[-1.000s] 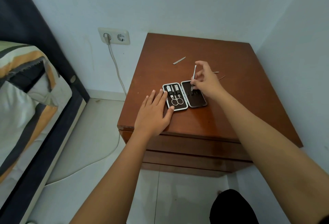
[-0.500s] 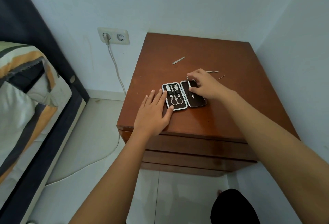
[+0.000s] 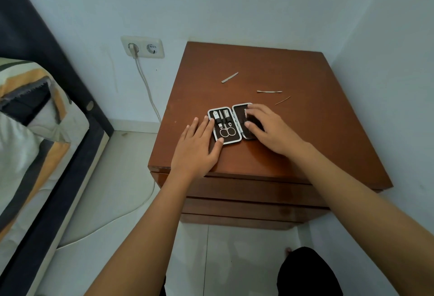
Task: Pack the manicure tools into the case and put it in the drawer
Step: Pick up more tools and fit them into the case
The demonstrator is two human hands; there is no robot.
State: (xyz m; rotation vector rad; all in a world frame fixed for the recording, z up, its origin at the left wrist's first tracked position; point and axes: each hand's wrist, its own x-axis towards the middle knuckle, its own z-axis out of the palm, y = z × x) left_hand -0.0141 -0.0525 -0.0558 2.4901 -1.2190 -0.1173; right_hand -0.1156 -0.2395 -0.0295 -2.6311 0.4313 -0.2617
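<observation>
Wall socket (image 3: 142,47) with white cable (image 3: 146,86) plugged in, striped bedding (image 3: 28,117) at left

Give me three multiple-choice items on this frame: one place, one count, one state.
1. Where does the open case lie?
A. on the nightstand top
B. on the bed
C. in a drawer

2. How many loose tools lie on the wood beyond the case?
A. one
B. three
C. five

3. What is the left hand doing?
A. lifting scissors
B. resting flat at the case's left half
C. pulling the plug

Answers: 1 A, the case sits on the top; 2 B, file, flat tool, thin stick; 3 B, fingers spread at the case edge.
</observation>
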